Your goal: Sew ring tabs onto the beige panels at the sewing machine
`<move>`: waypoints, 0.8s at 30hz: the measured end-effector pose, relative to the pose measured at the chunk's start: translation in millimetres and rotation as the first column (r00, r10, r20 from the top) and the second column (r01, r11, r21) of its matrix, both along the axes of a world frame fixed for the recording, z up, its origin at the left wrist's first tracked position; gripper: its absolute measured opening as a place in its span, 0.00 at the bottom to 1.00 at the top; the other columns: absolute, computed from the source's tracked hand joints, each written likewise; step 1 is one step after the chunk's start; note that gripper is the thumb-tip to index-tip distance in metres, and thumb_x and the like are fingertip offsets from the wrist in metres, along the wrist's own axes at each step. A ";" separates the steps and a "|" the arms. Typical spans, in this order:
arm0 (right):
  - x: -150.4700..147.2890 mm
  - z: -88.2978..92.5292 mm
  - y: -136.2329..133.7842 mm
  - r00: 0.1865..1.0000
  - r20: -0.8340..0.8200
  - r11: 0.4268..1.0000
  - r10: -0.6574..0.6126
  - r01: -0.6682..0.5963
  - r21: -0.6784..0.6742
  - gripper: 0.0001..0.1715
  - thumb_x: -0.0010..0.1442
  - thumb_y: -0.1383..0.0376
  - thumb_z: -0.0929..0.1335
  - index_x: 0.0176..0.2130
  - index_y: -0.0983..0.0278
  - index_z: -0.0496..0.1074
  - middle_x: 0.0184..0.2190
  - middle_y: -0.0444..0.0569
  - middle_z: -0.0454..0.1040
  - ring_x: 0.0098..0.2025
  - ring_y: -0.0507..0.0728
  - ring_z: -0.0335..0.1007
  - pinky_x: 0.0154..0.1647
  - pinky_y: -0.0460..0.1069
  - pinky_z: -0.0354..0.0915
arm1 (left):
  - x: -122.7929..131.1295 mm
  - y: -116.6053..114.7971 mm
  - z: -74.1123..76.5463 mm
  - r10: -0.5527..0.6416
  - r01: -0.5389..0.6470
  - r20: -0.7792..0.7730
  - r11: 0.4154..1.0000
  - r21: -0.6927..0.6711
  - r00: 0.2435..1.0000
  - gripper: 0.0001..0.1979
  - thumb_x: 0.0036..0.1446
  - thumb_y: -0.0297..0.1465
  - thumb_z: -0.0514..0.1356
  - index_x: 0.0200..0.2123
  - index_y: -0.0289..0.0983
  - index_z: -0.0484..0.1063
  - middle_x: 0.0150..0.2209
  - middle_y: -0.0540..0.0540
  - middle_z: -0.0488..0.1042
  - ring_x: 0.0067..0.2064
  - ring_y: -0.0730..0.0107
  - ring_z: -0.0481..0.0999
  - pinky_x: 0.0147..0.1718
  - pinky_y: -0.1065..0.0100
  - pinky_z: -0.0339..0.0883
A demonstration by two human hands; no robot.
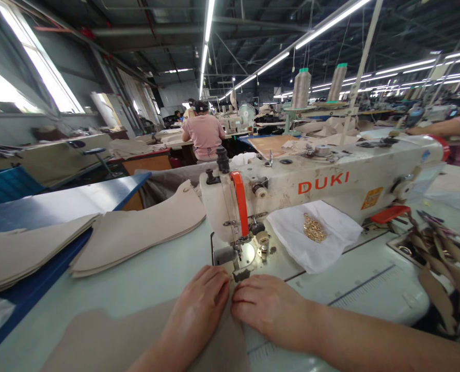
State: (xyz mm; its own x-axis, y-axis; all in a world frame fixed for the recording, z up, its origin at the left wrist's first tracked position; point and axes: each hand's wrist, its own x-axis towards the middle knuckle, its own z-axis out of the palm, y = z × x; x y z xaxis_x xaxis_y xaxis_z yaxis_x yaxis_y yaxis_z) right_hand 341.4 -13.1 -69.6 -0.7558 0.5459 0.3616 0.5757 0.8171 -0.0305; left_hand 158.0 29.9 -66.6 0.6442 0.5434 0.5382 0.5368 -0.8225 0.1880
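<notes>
A beige fabric panel [132, 330] lies on the pale sewing table, its right edge running up to the needle area of a white sewing machine [284, 181]. My left hand [204, 305] rests on this panel just before the presser foot, with its fingers curled and closed on the material. Close beside it, my right hand [270, 305] has its fingers pressed together at the panel's edge. Both sets of fingertips are partly hidden, so any small piece under them does not show. Small gold metal rings [315, 229] sit on a white cloth [291, 248] on the machine bed.
Stacked beige panels [148, 230] lie left of the machine, with another stack [32, 248] farther left. Brown straps with rings [439, 258] and scissors crowd the right side. Thread cones [301, 89] stand behind. A person [203, 132] sits ahead; another person's arm [442, 126] reaches in at right.
</notes>
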 end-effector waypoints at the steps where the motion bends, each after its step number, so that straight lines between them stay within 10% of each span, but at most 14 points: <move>1: -0.1 -0.1 -0.2 1.000 -0.001 1.000 0.000 0.000 0.005 0.06 0.64 0.68 0.64 0.38 0.65 0.71 0.39 0.48 0.73 0.42 0.55 0.65 0.49 0.49 0.62 | 0.1 0.0 0.1 -0.003 0.003 -0.002 1.000 0.001 1.000 0.10 0.61 0.25 0.51 0.31 0.38 0.69 0.31 0.47 0.75 0.34 0.66 0.73 0.35 0.64 0.69; 24: -2.7 7.0 10.4 0.993 0.111 0.996 -0.048 0.039 0.085 0.06 0.63 0.69 0.64 0.39 0.67 0.70 0.39 0.52 0.72 0.43 0.57 0.65 0.47 0.53 0.63 | -4.6 -7.8 2.0 0.012 -0.009 0.049 0.998 -0.063 0.999 0.10 0.60 0.23 0.51 0.34 0.38 0.71 0.33 0.45 0.76 0.36 0.65 0.75 0.37 0.64 0.72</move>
State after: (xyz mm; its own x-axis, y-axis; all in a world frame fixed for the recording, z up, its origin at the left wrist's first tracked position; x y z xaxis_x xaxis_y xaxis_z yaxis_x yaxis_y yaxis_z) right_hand 338.7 -2.7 -62.6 -0.7706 0.5509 0.3204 0.6065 0.7883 0.1034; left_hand 153.4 22.1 -64.6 0.6120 0.5839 0.5334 0.5343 -0.8026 0.2654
